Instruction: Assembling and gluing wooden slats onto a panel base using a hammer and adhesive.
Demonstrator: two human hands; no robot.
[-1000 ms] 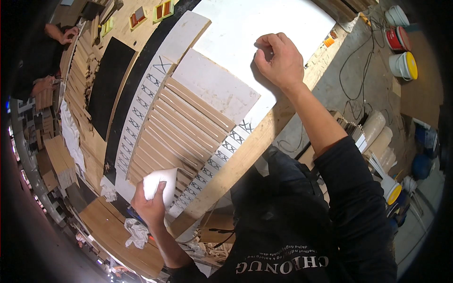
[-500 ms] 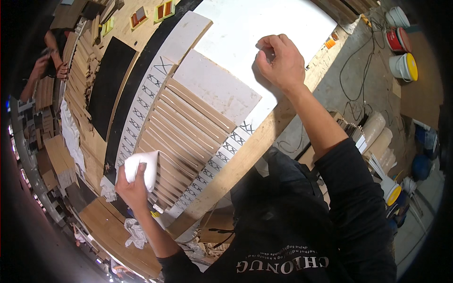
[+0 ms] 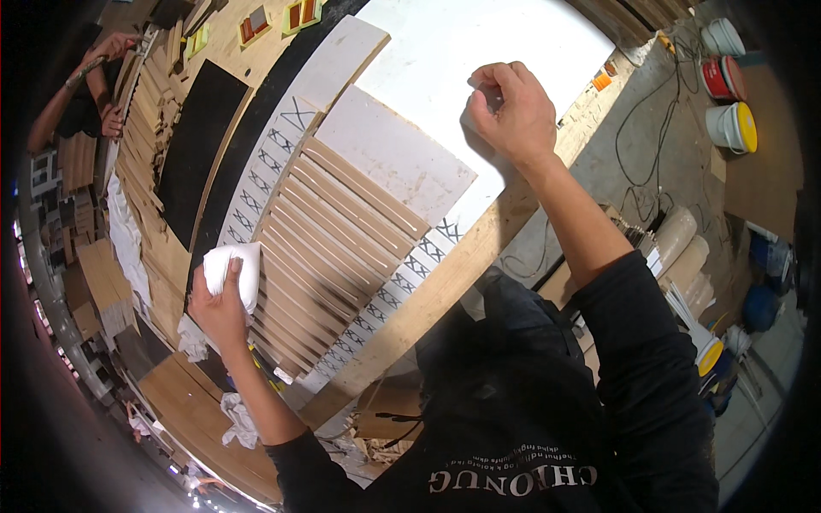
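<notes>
My left hand is closed around a soft, folded white pad, perhaps a cloth or pouch. It is over the left edge of a curved panel. On that panel lie several brown wooden strips side by side, with thin white lines running along many of them. My right hand hovers above a bright white board, fingers curled and thumb brought toward the forefinger; anything inside is hidden. Pale borders with black cross marks flank the strips, and a pale rectangular sheet lies at their far end.
A black curved panel and stacked wood strips lie to the left. Another person's hands work at the far left. Lidded buckets and cables are on the floor at right. A timber edge borders the bench near me.
My left hand has moved left with the white pad, uncovering more of the strips. My right hand has hardly moved. The other person's hands have shifted upward.
</notes>
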